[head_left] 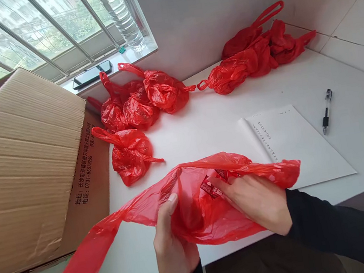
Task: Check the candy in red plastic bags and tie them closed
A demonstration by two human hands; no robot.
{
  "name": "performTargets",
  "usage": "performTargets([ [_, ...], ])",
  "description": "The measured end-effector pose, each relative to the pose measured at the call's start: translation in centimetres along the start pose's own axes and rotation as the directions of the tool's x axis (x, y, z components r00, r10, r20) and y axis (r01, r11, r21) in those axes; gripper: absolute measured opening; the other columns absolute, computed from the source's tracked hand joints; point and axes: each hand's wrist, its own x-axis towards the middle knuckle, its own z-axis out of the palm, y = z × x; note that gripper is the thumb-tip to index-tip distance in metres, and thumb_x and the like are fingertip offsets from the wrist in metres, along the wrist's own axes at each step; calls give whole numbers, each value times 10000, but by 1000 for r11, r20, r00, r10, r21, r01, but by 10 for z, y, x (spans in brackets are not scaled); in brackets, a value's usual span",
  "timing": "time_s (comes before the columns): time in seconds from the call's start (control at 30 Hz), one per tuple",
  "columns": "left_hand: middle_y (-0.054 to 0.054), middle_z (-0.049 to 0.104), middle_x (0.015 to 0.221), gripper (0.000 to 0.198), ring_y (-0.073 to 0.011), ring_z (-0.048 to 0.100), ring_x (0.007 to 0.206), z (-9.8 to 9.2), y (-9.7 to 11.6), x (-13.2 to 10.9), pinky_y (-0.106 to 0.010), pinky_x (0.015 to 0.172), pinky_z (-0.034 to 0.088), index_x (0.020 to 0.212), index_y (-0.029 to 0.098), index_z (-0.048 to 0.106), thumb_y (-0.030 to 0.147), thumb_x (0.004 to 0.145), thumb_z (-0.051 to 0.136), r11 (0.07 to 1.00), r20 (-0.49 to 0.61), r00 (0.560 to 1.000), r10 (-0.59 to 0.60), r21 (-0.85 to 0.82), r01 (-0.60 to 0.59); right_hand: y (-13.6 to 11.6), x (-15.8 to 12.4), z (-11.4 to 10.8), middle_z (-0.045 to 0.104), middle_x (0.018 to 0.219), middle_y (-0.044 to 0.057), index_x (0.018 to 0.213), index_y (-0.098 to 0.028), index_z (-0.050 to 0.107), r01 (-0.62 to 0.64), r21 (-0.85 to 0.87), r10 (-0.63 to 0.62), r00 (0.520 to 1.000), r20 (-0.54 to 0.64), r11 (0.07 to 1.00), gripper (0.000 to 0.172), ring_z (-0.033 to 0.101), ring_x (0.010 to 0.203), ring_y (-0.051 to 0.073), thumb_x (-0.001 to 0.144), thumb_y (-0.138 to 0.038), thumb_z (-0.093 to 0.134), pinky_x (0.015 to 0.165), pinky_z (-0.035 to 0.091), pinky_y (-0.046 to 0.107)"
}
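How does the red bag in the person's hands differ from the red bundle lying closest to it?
The held bag is open, showing printed packets inside; the bundle is bunched up, hiding any contents. The held bag spreads wide, while the bundle is compact. The left hand grips the held bag; the bundle rests untouched on the table. Both are thin red plastic.

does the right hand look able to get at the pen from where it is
Probably, but not straight away: the right hand has its fingers inside the open red bag. Once out, the way looks free, with only flat paper alongside and nothing covering the pen.
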Motion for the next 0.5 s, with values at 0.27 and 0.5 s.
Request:
performTargets([
  [0.27,15,756,822,209,-176,708,801,-8,-5,-2,-234,696,594,857,224,812,266,663,875,1000,7,1000,-15,-8,15,12,-8,-16,724,788,50,1153,-203,567,5,116,8,993,-116,993,214,722,636,275,1007,-96,453,474,359,311],
  [0.5,26,730,809,191,-206,708,838,-11,-5,-7,-310,836,610,784,245,772,290,656,906,997,74,997,-14,73,9,5,-7,-29,718,849,20,956,-225,495,59,331,19,974,-228,942,93,725,759,253,1034,-185,463,589,409,316],
])
